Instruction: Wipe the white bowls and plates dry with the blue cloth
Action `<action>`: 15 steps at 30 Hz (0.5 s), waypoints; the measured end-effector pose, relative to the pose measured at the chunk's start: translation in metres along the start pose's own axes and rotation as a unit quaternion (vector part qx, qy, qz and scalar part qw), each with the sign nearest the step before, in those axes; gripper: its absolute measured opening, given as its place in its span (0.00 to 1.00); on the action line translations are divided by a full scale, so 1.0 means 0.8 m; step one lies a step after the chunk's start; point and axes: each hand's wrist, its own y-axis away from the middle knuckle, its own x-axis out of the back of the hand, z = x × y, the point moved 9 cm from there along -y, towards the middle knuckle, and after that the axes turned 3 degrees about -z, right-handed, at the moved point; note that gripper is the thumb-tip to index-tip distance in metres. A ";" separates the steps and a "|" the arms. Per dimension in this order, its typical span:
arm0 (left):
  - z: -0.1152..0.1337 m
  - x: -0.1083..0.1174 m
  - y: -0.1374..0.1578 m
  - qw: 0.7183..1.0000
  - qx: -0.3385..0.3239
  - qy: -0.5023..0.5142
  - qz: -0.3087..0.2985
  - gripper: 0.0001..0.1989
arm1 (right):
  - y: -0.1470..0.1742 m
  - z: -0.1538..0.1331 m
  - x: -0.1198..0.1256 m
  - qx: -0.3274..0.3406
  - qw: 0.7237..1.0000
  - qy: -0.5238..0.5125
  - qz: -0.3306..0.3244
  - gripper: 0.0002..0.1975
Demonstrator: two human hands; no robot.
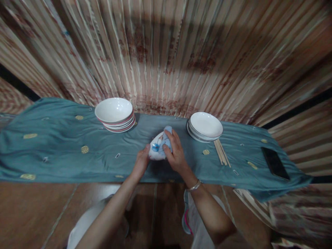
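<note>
Left hand (141, 159), fingers pinched on the edge of a white, blue-patterned rounded bowl (155, 148) — right hand (176, 151), fingers bent around a pale-blue cloth (165, 140) against it, red-banded white bowls (115, 112) stacked beyond the left fingers, round white plates (206, 125) beyond the right

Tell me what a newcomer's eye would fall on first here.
First, at the centre: the left hand holds a white dish with a blue motif, the right hand a light-blue cloth against it. Next, the stack of bowls toward the left of the table and the stack of plates right of centre, with pale sticks just in front.
</note>
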 end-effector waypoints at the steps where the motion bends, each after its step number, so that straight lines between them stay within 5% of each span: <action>1: 0.001 0.000 0.000 1.000 0.000 -0.001 0.000 0.26 | 0.000 0.002 0.000 -0.005 1.000 -0.006 0.001 0.26; 15: -0.008 0.011 -0.003 1.000 0.004 0.007 0.012 0.28 | -0.003 0.037 0.000 -0.071 0.991 -0.106 0.043 0.25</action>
